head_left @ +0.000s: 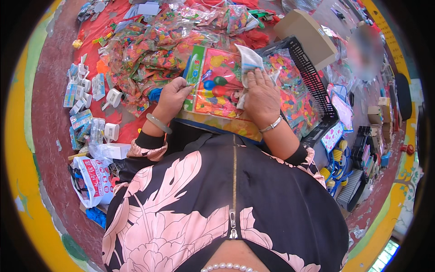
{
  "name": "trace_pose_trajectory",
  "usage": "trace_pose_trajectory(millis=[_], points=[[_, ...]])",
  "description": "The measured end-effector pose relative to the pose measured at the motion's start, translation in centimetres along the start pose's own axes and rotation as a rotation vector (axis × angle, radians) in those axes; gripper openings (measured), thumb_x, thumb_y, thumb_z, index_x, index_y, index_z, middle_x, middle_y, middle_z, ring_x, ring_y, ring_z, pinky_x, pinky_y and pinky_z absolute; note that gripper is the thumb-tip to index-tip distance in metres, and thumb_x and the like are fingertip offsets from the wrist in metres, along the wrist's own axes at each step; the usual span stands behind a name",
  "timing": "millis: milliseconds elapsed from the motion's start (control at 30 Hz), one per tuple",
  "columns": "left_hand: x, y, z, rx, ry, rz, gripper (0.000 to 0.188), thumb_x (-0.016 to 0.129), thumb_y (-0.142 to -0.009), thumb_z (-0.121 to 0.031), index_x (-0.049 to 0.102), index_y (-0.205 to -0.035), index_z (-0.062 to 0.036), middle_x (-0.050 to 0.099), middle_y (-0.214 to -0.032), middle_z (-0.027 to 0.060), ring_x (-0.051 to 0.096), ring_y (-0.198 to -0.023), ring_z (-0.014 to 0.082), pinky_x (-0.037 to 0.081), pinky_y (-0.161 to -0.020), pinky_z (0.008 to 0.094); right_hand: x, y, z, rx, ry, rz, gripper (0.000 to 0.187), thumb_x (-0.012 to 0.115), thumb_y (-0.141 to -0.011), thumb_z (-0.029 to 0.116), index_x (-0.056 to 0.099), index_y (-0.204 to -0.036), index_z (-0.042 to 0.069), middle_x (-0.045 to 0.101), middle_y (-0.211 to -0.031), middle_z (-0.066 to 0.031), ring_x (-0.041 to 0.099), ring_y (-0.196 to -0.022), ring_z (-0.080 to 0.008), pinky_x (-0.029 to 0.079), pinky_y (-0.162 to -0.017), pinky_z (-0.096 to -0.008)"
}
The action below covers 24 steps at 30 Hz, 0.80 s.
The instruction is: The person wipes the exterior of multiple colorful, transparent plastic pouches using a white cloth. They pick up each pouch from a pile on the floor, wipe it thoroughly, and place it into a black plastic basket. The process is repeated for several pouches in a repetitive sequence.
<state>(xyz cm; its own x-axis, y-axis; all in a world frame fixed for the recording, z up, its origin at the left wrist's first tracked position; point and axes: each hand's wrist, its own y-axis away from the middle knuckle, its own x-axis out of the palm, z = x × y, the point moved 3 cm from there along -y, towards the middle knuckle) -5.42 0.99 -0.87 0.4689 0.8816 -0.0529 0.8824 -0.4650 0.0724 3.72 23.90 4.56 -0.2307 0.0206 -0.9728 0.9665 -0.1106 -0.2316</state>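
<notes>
A clear plastic packet of colourful balloons [215, 102] with a green header strip lies in front of me, tilted a little. My left hand [173, 96] is closed in a pinch at the packet's left edge. Over its right side, my right hand [263, 97] presses a white cloth [248, 58] under outstretched fingers. The cloth's upper part stands up past the fingertips, and the palm hides some of it. Beneath the packet is a flat yellow and blue surface [217, 127]. To the right, a black plastic crate [312, 75] holds more balloon packets [294, 99].
A large heap of balloon packets [145, 54] spreads over red sheeting at the far left. An open cardboard box [306, 36] rests behind the crate. White plastic devices [112, 97] and a printed carrier bag [93, 181] lie left; hand pumps with blue tubing [337, 165] lie right.
</notes>
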Motion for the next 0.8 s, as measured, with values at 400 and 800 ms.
trace_pose_trajectory(millis=[400,800], points=[[0.6,0.1,-1.5,0.009,-0.029,0.017,0.01,0.058,-0.087,-0.005,0.051,-0.081,-0.0002,0.049,-0.07,-0.003,0.041,-0.066,0.0026,0.036,-0.056,0.0203,-0.3,5.0,-6.8,0.053,-0.242,-0.221,0.023,0.058,-0.072,0.007,0.066,-0.094,0.002,0.063,-0.097,-0.0204,0.061,-0.086,-0.0336,0.05,-0.075,-0.0389],[4.2,1.0,-14.9,0.679,-0.745,0.108,0.008,0.057,-0.084,-0.009,0.056,-0.091,-0.0044,0.055,-0.07,0.0178,0.057,-0.064,0.0348,0.043,-0.054,0.0398,-12.1,3.4,-12.3,0.33,-1.148,-0.14,0.023,0.068,-0.08,0.012,0.066,-0.101,0.001,0.064,-0.083,-0.0024,0.056,-0.066,-0.0071,0.044,-0.059,-0.023]])
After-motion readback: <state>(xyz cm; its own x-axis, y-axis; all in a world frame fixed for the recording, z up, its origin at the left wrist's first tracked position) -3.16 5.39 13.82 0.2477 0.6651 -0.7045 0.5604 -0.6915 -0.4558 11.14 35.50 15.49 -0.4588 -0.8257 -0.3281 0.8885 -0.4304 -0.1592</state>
